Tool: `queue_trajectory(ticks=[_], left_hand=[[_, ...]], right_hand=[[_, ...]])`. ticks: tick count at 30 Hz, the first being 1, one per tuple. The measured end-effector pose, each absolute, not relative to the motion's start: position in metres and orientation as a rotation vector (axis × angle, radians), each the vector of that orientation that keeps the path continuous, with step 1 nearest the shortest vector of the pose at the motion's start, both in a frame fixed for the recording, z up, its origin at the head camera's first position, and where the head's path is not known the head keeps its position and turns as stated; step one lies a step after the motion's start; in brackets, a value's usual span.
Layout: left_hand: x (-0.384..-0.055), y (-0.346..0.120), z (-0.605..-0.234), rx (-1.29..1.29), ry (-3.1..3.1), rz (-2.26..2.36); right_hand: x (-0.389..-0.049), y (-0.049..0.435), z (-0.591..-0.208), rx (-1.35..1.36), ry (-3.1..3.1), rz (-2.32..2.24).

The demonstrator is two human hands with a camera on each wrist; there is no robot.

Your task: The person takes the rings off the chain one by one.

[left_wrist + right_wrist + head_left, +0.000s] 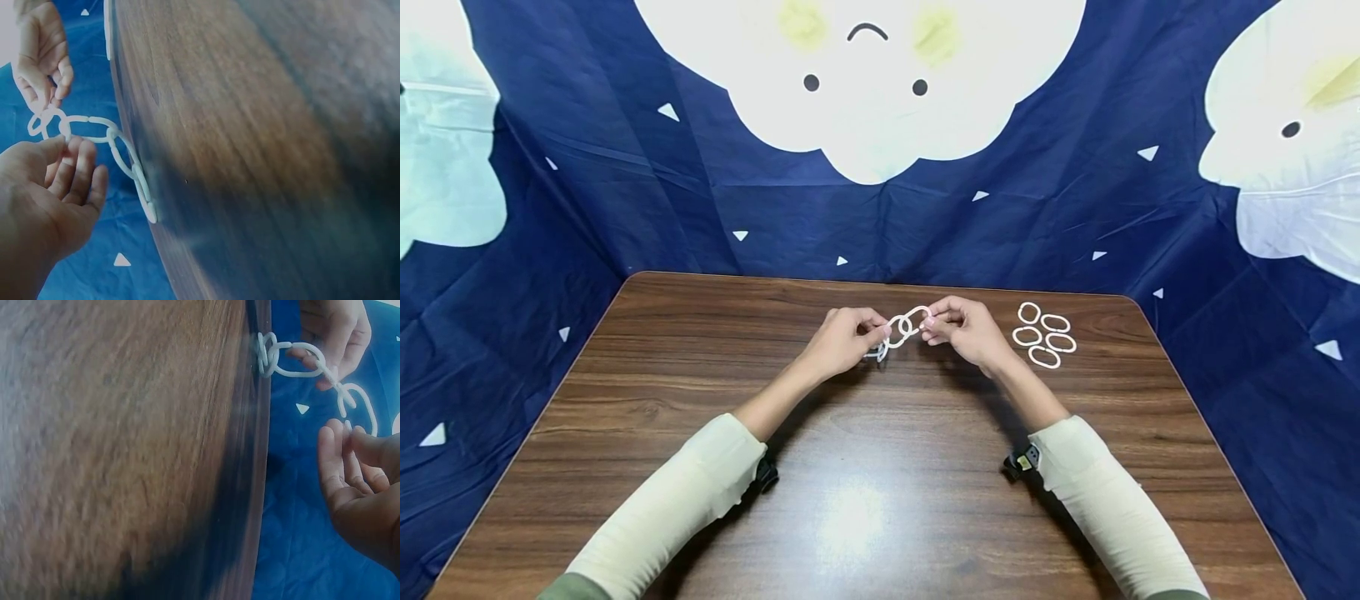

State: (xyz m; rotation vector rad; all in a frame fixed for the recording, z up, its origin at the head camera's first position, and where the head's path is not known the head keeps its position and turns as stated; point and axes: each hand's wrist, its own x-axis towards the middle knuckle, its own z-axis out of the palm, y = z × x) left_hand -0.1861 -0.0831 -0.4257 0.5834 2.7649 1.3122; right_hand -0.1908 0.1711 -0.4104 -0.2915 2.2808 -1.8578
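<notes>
I can't make out any words or numbers here. No legible label shows on the surface [880,433] or far backdrop [910,225].

Left forearm [782,396] and right forearm [1033,400] reach from near to far, slanting inward! Here's the left hand [844,340], pinching, its fingers [82,172] bent; the right hand [964,329] pinches too, near it on the right.

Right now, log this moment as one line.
left hand: pinches white chain | right hand: pinches end link of chain | loose white links: five, lying on table, right of chain
</notes>
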Motion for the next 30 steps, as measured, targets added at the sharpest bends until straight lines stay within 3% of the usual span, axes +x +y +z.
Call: queue_trajectory(ticks=[30], left_hand=[[-0.181,-0.076,-0.423,0.229,2.623,1.570]], right_hand=[[-0.178,0.146,-0.422,0.003,1.697,-2.234]])
